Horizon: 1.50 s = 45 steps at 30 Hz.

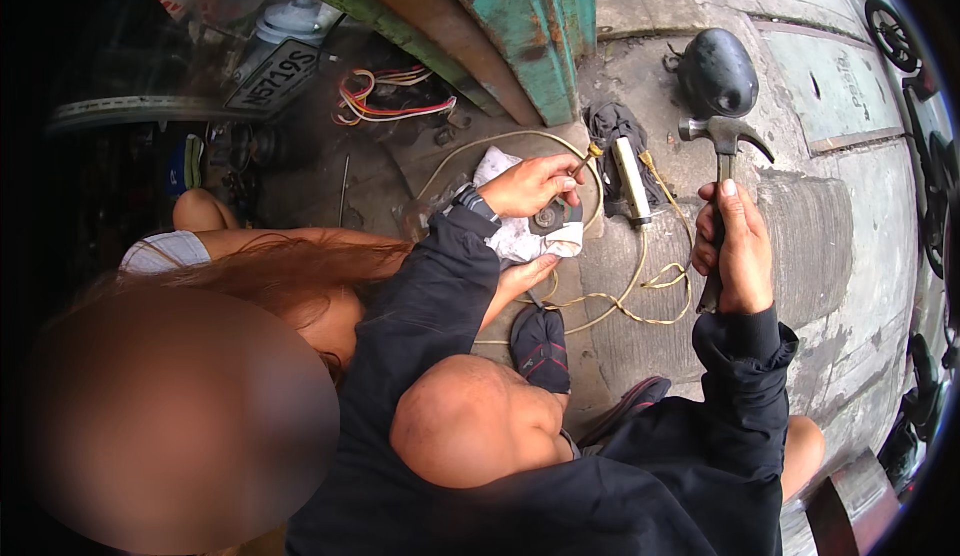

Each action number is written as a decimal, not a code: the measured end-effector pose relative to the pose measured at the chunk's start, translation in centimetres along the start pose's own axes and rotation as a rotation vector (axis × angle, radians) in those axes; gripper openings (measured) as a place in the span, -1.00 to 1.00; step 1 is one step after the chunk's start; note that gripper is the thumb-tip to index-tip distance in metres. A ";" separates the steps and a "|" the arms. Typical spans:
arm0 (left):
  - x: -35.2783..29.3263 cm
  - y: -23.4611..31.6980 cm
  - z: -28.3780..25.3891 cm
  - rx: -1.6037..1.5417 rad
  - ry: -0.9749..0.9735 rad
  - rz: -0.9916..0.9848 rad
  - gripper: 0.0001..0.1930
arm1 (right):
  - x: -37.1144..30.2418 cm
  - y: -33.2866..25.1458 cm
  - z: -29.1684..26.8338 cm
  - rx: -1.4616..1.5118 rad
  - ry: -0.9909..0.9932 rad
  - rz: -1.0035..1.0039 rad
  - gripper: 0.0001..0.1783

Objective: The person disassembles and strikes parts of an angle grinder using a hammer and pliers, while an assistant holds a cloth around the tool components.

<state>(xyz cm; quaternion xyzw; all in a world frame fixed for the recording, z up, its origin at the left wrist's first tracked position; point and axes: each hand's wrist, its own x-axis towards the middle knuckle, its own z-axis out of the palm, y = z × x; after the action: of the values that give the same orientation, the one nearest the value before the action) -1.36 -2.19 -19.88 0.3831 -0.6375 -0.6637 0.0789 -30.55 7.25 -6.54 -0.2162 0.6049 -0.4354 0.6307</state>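
Observation:
My right hand (pixel 742 246) is wrapped around the handle of a claw hammer (pixel 726 138), its head raised away from me at the right. My left hand (pixel 530 188), wearing a wrist watch, pinches a thin metal tool with a yellow end (pixel 593 151); its kind is unclear. Just below that hand sits a round, dark metal part (pixel 548 218) with a hub in its middle, partly wrapped in a white cloth (pixel 567 240). Another person's hand (pixel 528 276) supports the cloth and part from the near side. My left hand partly covers the part.
A pale tube with a cord (pixel 631 178) lies on dark fabric (pixel 612 124). Its yellowish cable (pixel 655 318) loops over the pavement. A black rounded shell (pixel 718 72) stands beyond the hammer. A teal metal post (pixel 545 46) rises ahead; the other person crouches at my left.

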 end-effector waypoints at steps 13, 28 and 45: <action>-0.1 0.6 0.0 0.036 0.033 0.043 -0.78 | -0.2 1.0 -0.4 -0.002 0.020 -0.003 -0.61; 0.6 1.9 0.5 0.054 -0.142 0.044 -0.89 | 2.1 1.4 0.7 -0.198 -0.225 0.180 -0.68; -0.6 2.0 -0.3 0.107 -0.072 0.011 -0.92 | 1.0 -3.8 -0.6 0.087 0.152 -0.176 -0.73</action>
<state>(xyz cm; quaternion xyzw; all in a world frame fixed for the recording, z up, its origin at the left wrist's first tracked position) -1.56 -2.43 -17.81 0.3592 -0.6765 -0.6417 0.0390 -32.38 4.59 -4.16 -0.2070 0.6102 -0.5301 0.5512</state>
